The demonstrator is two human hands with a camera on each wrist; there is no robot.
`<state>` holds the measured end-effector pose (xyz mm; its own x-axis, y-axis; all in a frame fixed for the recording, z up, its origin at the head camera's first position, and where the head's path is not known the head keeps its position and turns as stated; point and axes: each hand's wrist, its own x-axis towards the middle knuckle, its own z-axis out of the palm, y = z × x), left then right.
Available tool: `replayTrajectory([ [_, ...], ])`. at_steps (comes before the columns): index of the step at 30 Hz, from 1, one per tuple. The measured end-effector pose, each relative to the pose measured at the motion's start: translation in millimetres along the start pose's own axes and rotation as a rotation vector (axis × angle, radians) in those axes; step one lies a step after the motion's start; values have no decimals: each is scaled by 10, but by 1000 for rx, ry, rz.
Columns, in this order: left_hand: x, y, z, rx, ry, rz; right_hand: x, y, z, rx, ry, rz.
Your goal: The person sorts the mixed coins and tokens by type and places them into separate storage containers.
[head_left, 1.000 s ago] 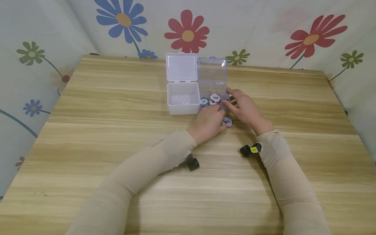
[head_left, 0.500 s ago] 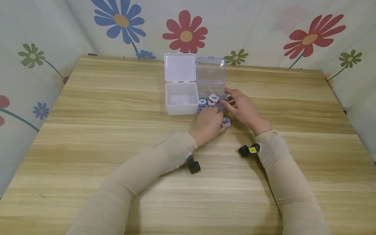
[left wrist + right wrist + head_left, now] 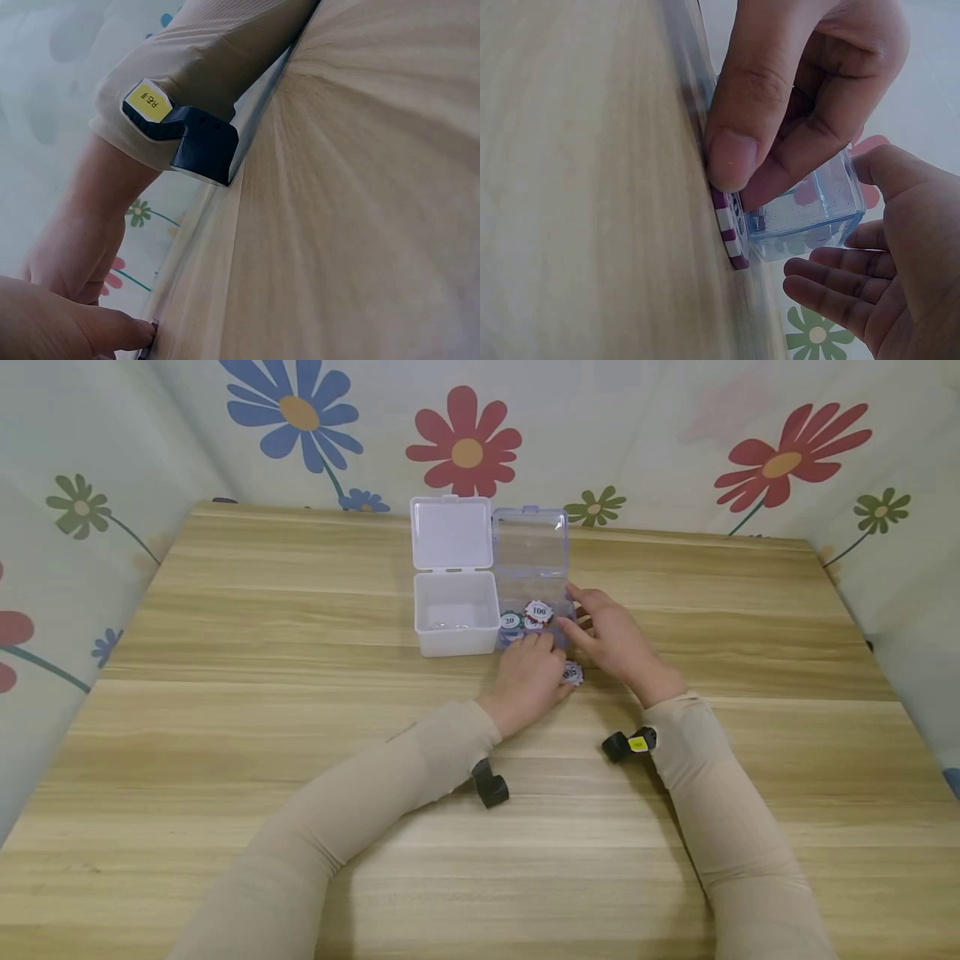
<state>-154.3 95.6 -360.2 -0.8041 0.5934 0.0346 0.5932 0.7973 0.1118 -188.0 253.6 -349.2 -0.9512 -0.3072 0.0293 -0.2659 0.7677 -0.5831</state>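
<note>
In the head view, a poker chip marked 500 [image 3: 573, 673] lies on the table before the clear plastic box [image 3: 530, 542]. My left hand [image 3: 527, 681] covers part of it; the right wrist view shows thumb and a curled finger pinching this purple-and-white chip [image 3: 733, 238]. The box's lid stands up. Inside are several chips, among them a chip marked 100 [image 3: 538, 611] and a green-edged chip marked 20 [image 3: 510, 621]. My right hand [image 3: 621, 639] touches the box's right side with thumb and index finger, its other fingers loosely extended.
Left of the clear box stands a white box [image 3: 459, 644], lid up, with small transparent bits inside that I cannot identify. Both are near the back of the wooden table [image 3: 300, 585]. A flower-patterned curtain [image 3: 637, 435] hangs behind. Wrist cameras stick out from both sleeves.
The head view has turned slightly, shifting the scene a little left. My left hand covers a bit more of the 500 chip. The right hand stays at the box.
</note>
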Motion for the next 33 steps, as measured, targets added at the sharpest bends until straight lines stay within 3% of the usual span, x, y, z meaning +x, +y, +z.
replayTrajectory([
  [25, -14, 7, -20, -35, -49, -1, -8, -10, -4, 5, -9, 1],
  [33, -16, 4, -7, -33, -29, 17, -4, -3, -2, 7, -4, -8],
])
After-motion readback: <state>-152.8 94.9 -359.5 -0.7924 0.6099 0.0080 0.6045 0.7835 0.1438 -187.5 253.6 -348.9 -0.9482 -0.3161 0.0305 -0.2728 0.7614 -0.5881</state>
